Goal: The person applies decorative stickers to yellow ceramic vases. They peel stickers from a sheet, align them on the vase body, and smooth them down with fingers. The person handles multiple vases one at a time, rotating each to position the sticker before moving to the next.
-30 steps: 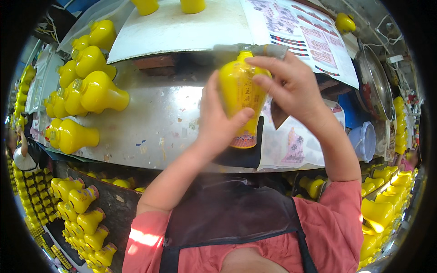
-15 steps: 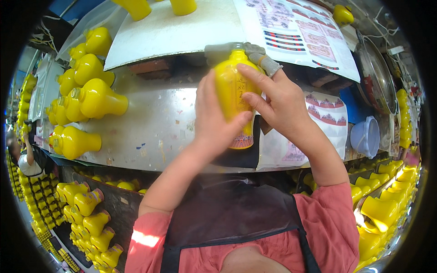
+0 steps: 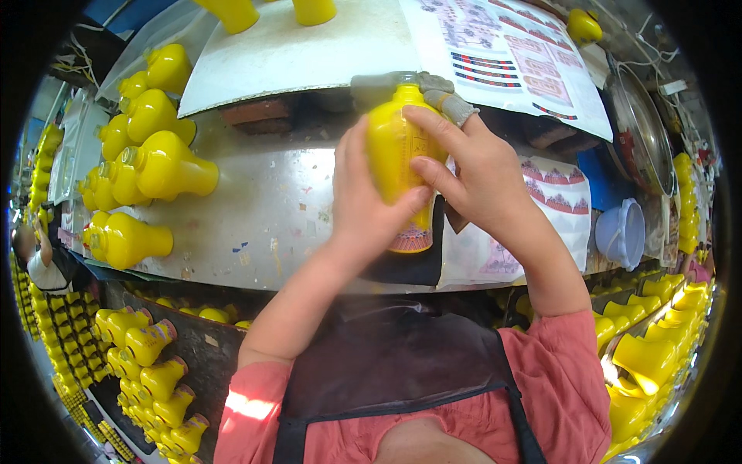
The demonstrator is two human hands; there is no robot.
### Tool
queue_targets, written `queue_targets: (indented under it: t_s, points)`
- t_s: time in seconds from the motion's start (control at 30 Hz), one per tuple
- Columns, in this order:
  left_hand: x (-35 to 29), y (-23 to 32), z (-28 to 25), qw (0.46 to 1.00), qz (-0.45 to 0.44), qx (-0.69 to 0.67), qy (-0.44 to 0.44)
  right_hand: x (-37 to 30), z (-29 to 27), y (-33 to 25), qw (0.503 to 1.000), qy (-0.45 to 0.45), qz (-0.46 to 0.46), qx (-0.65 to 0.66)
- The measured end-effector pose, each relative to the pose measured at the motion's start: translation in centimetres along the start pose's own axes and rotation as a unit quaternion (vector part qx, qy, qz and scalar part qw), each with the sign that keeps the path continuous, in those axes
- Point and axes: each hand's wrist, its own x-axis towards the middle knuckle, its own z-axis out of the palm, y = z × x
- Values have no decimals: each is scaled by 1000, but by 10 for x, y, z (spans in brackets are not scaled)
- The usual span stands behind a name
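Both hands, left hand [image 3: 363, 213] and right hand [image 3: 479, 174], closed around the upright yellow bottle [image 3: 398, 155] above the steel counter [image 3: 263, 209], steadying it from either side, more yellow bottles [image 3: 154, 166] lying at nine o'clock.

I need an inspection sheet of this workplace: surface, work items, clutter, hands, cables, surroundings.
Surface: grey metal table, scuffed, partly covered by a white board.
Work items: yellow bottle held upright between both hands, a band of label at its base.
Clutter: yellow bottles lying in a pile at the left; printed label sheets; pale blue tub.
Hands: left hand and right hand each have a grip on the bottle.
Cables: thin wires at the upper right.
Surroundings: crates of yellow bottles on both sides.
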Motion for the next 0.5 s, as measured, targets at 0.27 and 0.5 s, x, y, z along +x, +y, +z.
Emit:
queue_targets:
  t_s: [0.27,0.5]
  points:
    - [-6,-11,-9,996,-20,-78,-28,-3,-7,11,971,-16,96,218]
    - [-23,-24,-11,987,-40,-148,-45,-46,23,4,930,-34,201,306]
